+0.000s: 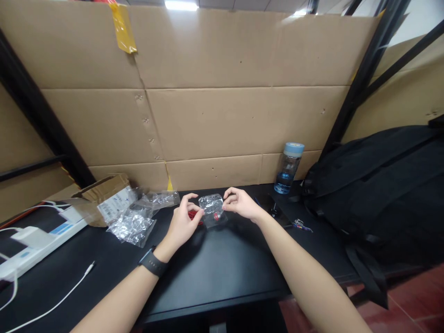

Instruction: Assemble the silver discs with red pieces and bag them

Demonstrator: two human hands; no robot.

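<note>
Between my hands is a small clear plastic bag, with a small red and white piece at its lower part. My right hand pinches the bag's right edge between thumb and fingers. At the left edge, my left hand has its thumb against the bag and its fingers curled, the index finger raised; its grip is partly hidden. Something red and stringy shows behind my left fingers, mostly covered. A dark watch is on my left wrist.
Left of my hands lie crumpled clear plastic bags and an open cardboard box. A white power strip and white cable are farther left. On the right are a phone-like dark slab, keys, water bottle and black backpack.
</note>
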